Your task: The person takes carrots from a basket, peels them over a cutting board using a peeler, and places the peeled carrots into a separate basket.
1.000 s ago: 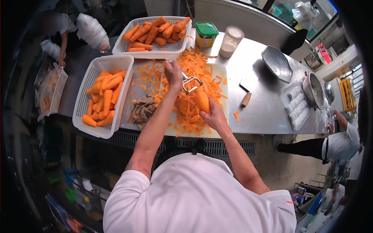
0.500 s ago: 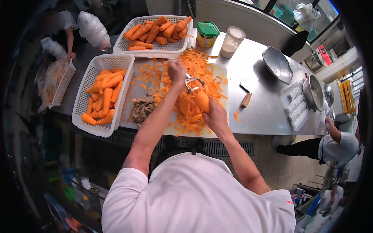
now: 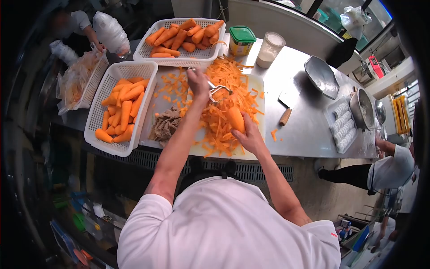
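My left hand (image 3: 198,84) is closed around the handle of a metal peeler (image 3: 219,91), whose head hangs over a heap of carrot peelings (image 3: 224,71). A carrot (image 3: 235,119) with a smooth orange surface is held by my right hand (image 3: 252,138), its far end toward the peeler and apart from it. Beneath both hands lies a white cutting board (image 3: 256,98), largely covered by the peelings. Left of my left forearm sits a crumpled brown cloth (image 3: 165,125).
A white basket of smooth carrots (image 3: 147,94) stands at left, another basket of rougher carrots (image 3: 141,50) behind. A cleaver (image 3: 285,107), a green-lidded tub (image 3: 242,40) and a clear container (image 3: 270,50) lie right and back. Co-workers (image 3: 390,166) stand at both ends of the table.
The peeler and the carrot have moved apart, the carrot tipping more upright. At left, the co-worker's basket with plastic bags has shifted right, closer to the carrot basket.
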Motion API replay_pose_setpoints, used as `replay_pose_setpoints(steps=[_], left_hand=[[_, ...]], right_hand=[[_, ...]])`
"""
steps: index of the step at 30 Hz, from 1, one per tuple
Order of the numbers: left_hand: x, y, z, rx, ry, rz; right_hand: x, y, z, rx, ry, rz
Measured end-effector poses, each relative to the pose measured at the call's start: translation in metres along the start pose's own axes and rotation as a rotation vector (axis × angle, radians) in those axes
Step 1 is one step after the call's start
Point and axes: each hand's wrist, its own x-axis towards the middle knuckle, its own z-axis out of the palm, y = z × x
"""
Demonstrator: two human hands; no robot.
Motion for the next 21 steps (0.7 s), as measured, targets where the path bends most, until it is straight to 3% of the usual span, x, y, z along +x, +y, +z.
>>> replay_pose_setpoints(steps=[2,5,6,8,10,12,14,16,18,20,21], left_hand=[[-0.011,-0.002,-0.002,-0.073,-0.062,-0.016],[-0.044,0.002,0.007,0.121,-0.421,0.035],[-0.029,-0.008,0.005,0.12,-0.415,0.035],[0.007,-0.02,0.003,-0.002,0.046,0.02],[-0.016,0.015,-0.003,-0.053,-0.025,-0.063],[-0.047,0.015,0.007,0.124,-0.298,0.074],[-0.032,-0.007,0.007,0.14,-0.312,0.085],[0.001,-0.014,0.0,0.108,0.035,0.036],[-0.002,0.005,-0.003,-0.042,0.025,-0.02],[-0.039,0.018,0.003,0.078,-0.228,0.011],[-0.047,0.014,0.01,0.043,-0.249,0.079]], right_hand=[[0.006,-0.002,-0.001,-0.066,0.039,-0.032],[0.003,-0.007,0.002,-0.169,0.017,-0.003],[0.003,-0.009,0.002,-0.207,-0.025,0.042],[-0.005,-0.008,0.001,-0.281,0.024,-0.018],[0.0,-0.008,-0.002,-0.348,0.083,-0.078],[-0.002,-0.005,0.002,-0.414,0.076,-0.132],[0.0,-0.005,0.003,-0.436,0.067,-0.133],[-0.006,-0.002,0.001,-0.461,0.065,-0.123],[-0.006,0.002,-0.003,-0.464,0.117,-0.214],[-0.008,0.003,0.002,-0.467,0.096,-0.203],[-0.001,0.002,0.001,-0.48,0.086,-0.227]])
